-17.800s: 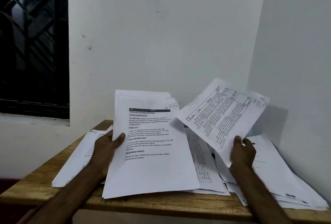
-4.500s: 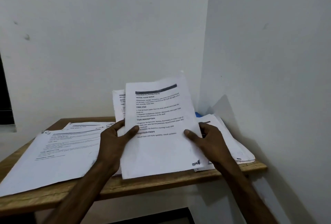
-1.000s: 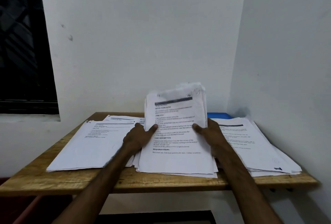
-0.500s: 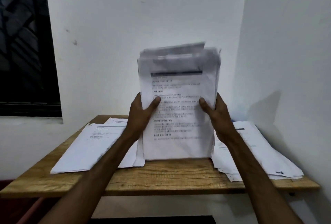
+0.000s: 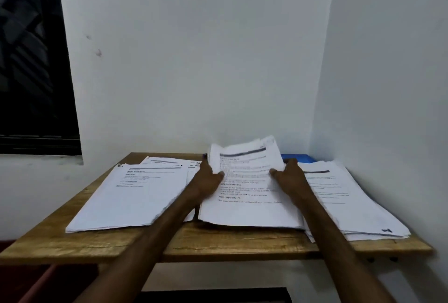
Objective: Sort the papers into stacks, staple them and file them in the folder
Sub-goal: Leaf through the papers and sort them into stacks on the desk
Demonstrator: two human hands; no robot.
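Both hands grip the middle stack of white printed paper sheets (image 5: 247, 208) by its side edges: the left hand (image 5: 207, 180) and the right hand (image 5: 291, 178) each lay a thumb on the top page, the fingers going underneath (out of sight); the stack's near edge rests on the worn wooden table (image 5: 230, 242), its far end tilted up and fanned; to square it well, I judge, ease the hold, tap the near edge on the wood and let the sheets settle flush before stapling; a wide white paper stack (image 5: 135, 198) lies just left, a second white paper stack (image 5: 351, 208) just right; the flat blue folder (image 5: 294, 157) peeks out behind, towards the corner.
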